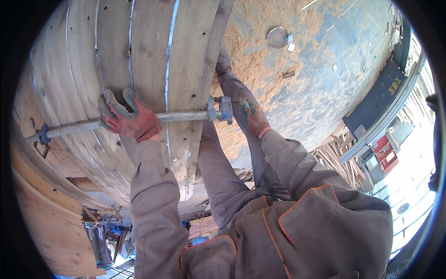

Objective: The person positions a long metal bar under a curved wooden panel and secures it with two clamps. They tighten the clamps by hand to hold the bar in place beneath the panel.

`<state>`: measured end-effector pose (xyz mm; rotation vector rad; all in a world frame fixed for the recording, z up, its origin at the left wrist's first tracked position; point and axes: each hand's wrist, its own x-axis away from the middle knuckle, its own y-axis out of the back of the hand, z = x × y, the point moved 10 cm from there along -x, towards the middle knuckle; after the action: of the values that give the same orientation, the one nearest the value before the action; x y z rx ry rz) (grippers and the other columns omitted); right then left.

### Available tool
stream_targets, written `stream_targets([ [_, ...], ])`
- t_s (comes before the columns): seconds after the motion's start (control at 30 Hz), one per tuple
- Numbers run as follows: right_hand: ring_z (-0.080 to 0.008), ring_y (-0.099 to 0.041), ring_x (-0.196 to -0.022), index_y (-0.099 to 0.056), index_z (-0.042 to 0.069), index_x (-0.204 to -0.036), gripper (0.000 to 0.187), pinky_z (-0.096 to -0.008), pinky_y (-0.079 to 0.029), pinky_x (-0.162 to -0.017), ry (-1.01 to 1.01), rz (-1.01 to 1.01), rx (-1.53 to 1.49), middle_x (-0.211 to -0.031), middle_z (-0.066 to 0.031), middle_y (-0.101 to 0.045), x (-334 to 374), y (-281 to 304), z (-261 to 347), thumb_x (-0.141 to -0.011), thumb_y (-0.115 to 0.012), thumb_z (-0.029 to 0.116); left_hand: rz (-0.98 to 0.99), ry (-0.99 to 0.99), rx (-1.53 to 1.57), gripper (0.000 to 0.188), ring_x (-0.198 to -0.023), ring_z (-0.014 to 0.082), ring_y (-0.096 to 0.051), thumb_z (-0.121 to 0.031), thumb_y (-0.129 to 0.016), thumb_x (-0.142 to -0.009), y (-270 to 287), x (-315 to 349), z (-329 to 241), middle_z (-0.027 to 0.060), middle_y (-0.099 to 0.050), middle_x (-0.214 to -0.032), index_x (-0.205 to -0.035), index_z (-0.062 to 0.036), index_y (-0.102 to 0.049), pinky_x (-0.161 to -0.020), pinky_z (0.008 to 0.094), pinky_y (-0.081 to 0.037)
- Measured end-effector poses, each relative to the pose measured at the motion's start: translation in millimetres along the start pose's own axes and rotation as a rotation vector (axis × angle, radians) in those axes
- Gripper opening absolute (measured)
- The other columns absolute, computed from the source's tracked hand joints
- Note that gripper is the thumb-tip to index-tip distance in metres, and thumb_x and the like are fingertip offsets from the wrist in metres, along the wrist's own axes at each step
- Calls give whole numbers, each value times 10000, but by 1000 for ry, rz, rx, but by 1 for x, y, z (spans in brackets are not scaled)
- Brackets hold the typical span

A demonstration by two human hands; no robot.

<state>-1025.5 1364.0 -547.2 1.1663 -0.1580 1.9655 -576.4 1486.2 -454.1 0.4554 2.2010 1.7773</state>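
Observation:
A long bar clamp [183,116] lies across wooden planks [190,60] set side by side, with whitish lines along their joints. My left hand [132,118], in a red work glove with a dark coating, rests over the bar; its thumb and fingers are spread toward the boards. My right hand [256,122], gloved alike, is closed around the end of the clamp's screw [227,99], beyond the planks' right edge. The blue screw head [226,110] sits close to that edge. At the bar's far left end is a blue clamp jaw [44,135].
Sawdust [251,46] covers much of the floor, where a round lid-like disc [277,37] lies. My legs [220,162] stand beside the planks' right edge. Scrap wood strips [341,160] are heaped at right near a dark panel [376,100]. A wide board [51,228] lies lower left.

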Motion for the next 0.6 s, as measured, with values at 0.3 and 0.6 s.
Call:
stream_targets([
  [0.3,-138,-616,-566,-672,147,-1004,427,-307,-495,-492,-825,245,-434,-716,-1,-637,23,4,23,-1020,-614,570,12,18,123,624,-1335,453,-489,-423,-692,-960,13,-1,-17,248,-523,-1481,-1446,-44,-590,-1190,593,-294],
  [0.6,-321,-638,-1126,-632,74,-1365,506,-452,-539,-942,359,103,571,-1238,-125,-669,31,14,116,-934,-705,328,152,139,-47,760,-1458,444,-399,-432,-778,-870,-3,4,4,276,-471,-1526,-1464,-24,-536,-1243,602,-234],
])
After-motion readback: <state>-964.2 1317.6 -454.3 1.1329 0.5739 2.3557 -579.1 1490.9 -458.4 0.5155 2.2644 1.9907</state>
